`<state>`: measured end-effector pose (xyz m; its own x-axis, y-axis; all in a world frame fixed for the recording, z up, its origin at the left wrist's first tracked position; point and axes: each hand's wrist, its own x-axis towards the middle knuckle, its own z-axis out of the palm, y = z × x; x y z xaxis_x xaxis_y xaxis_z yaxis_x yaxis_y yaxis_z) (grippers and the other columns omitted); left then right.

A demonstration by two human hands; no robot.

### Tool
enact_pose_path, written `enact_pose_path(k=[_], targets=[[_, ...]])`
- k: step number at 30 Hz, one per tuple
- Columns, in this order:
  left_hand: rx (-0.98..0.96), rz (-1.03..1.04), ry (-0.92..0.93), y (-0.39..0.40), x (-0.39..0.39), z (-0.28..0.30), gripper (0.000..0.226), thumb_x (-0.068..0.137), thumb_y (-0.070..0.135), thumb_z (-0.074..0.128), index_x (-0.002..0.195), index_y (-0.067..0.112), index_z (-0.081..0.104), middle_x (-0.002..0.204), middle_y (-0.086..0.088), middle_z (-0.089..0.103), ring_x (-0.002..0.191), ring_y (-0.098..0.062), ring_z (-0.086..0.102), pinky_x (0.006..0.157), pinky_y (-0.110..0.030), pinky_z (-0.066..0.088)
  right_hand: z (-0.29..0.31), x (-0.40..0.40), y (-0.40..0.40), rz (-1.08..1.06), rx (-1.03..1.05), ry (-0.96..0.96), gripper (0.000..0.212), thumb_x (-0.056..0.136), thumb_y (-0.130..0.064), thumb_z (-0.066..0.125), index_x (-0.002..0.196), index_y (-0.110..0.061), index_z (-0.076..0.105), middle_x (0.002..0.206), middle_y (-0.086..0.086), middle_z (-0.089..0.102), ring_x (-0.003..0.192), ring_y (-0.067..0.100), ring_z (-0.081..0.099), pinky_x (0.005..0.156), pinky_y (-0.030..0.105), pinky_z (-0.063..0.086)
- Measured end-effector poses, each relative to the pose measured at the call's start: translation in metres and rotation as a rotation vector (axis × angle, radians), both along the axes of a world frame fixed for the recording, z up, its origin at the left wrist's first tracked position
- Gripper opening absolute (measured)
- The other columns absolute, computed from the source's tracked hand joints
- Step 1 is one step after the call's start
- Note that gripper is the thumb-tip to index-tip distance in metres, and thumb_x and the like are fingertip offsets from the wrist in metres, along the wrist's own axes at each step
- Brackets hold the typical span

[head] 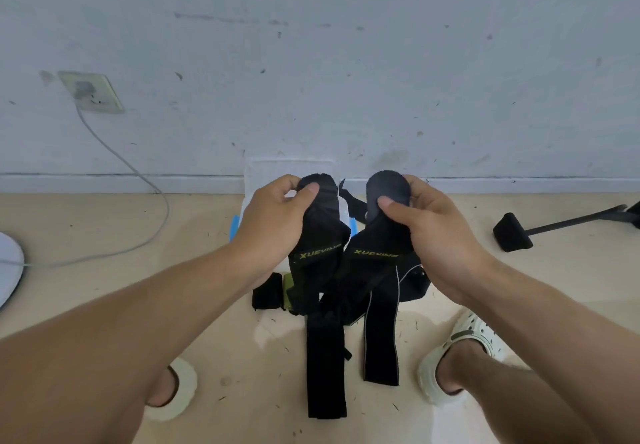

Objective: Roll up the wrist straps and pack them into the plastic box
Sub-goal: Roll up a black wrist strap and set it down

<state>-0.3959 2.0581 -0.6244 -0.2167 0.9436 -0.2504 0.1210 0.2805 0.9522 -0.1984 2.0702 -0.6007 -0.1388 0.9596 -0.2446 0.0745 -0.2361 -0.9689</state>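
Two black wrist straps with yellow-green lettering hang in front of me. My left hand (277, 216) pinches the top end of the left strap (320, 235), whose tail trails down to the floor. My right hand (427, 225) grips the curled top of the right strap (379, 263); its tail also reaches the floor. Behind the straps, a clear plastic box with blue clips (353, 227) stands on the floor against the wall, mostly hidden, with its white lid (287, 170) leaning up behind. A small black and green piece (273, 289) lies on the floor below my left hand.
My feet in pale clogs (460, 357) stand on the beige floor either side of the strap tails. A black stand foot (512, 232) lies at right. A grey cable (138, 177) runs from a wall socket (91, 92) to a white round object (8, 267) at left.
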Motion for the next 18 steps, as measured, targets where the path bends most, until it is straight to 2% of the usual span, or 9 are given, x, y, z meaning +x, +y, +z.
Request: enact_pose_path(k=[2, 5, 8, 11, 13, 15, 17, 18], targets=[[-0.002, 0.005, -0.003, 0.001, -0.001, 0.000, 0.013, 0.105, 0.034, 0.059, 0.099, 0.028, 0.068, 0.086, 0.002, 0.078, 0.077, -0.015, 0.074, 0.062, -0.017, 0.048, -0.001, -0.002, -0.001, 0.002, 0.013, -0.007, 0.015, 0.102, -0.010, 0.061, 0.110, -0.018, 0.072, 0.092, 0.002, 0.077, 0.085, 0.020, 0.072, 0.087, 0.040, 0.057], [0.011, -0.007, -0.017, 0.002, 0.000, -0.001, 0.012, 0.106, 0.032, 0.058, 0.100, 0.025, 0.067, 0.079, 0.005, 0.076, 0.061, -0.005, 0.066, 0.052, -0.013, 0.045, 0.000, -0.003, -0.004, 0.033, 0.075, -0.107, 0.013, 0.102, -0.022, 0.065, 0.095, -0.016, 0.074, 0.076, 0.000, 0.071, 0.073, 0.017, 0.066, 0.076, 0.035, 0.053], [0.027, -0.008, -0.037, 0.002, 0.000, -0.001, 0.012, 0.106, 0.030, 0.058, 0.105, 0.024, 0.069, 0.083, 0.005, 0.078, 0.060, -0.002, 0.066, 0.053, -0.013, 0.046, -0.001, -0.003, -0.006, 0.095, 0.161, -0.245, 0.020, 0.101, -0.027, 0.065, 0.086, -0.016, 0.074, 0.069, -0.003, 0.067, 0.066, 0.010, 0.062, 0.069, 0.025, 0.050], [0.050, -0.010, -0.029, 0.002, -0.001, -0.001, 0.012, 0.106, 0.030, 0.059, 0.109, 0.025, 0.069, 0.090, 0.002, 0.080, 0.064, -0.004, 0.068, 0.056, -0.013, 0.048, -0.001, -0.004, -0.006, 0.101, 0.194, -0.313, 0.016, 0.100, -0.027, 0.066, 0.091, -0.020, 0.077, 0.074, -0.009, 0.073, 0.066, 0.004, 0.066, 0.064, 0.014, 0.051], [0.069, -0.010, -0.031, 0.002, 0.000, 0.000, 0.010, 0.105, 0.031, 0.060, 0.108, 0.027, 0.069, 0.092, 0.003, 0.080, 0.067, -0.003, 0.070, 0.057, -0.013, 0.049, -0.005, -0.003, -0.004, 0.131, 0.170, -0.354, 0.010, 0.097, -0.032, 0.070, 0.100, -0.026, 0.078, 0.090, -0.009, 0.078, 0.082, 0.005, 0.073, 0.080, 0.020, 0.057], [0.082, -0.026, -0.036, 0.002, -0.001, 0.002, 0.009, 0.105, 0.032, 0.061, 0.106, 0.030, 0.069, 0.091, 0.004, 0.080, 0.070, -0.005, 0.072, 0.060, -0.016, 0.050, -0.010, -0.001, -0.003, 0.218, 0.135, -0.450, 0.021, 0.092, -0.045, 0.075, 0.109, -0.035, 0.076, 0.107, -0.014, 0.078, 0.100, 0.004, 0.072, 0.099, 0.032, 0.056], [0.094, -0.045, -0.058, 0.002, 0.000, 0.004, 0.008, 0.105, 0.033, 0.061, 0.105, 0.031, 0.069, 0.090, 0.004, 0.080, 0.072, -0.007, 0.073, 0.063, -0.019, 0.051, -0.014, -0.002, -0.005, 0.306, 0.103, -0.498, 0.026, 0.088, -0.052, 0.076, 0.111, -0.039, 0.075, 0.111, -0.014, 0.077, 0.107, 0.006, 0.072, 0.104, 0.040, 0.054], [0.094, -0.053, -0.072, 0.002, 0.000, 0.004, 0.008, 0.105, 0.032, 0.061, 0.105, 0.031, 0.069, 0.089, 0.004, 0.080, 0.072, -0.008, 0.074, 0.062, -0.018, 0.052, -0.014, -0.004, -0.006, 0.324, 0.097, -0.490, 0.023, 0.089, -0.050, 0.076, 0.107, -0.036, 0.077, 0.106, -0.012, 0.079, 0.103, 0.009, 0.074, 0.101, 0.044, 0.056]])
